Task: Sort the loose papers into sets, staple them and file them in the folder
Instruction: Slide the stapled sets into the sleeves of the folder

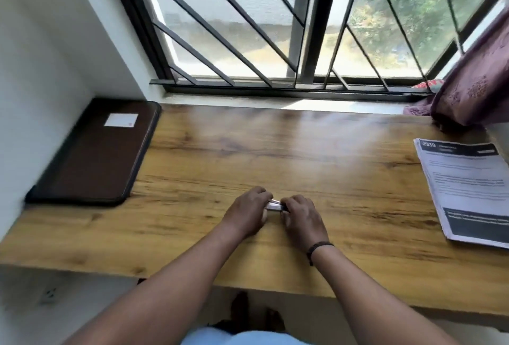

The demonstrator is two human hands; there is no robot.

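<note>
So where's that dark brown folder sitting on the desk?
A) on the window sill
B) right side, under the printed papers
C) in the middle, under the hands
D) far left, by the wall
D: the folder lies closed at the desk's far left against the wall, while the papers lie at the right edge.

One folder (91, 152), one paper stack (465, 193), one stapler (275, 205), two hands.
</note>
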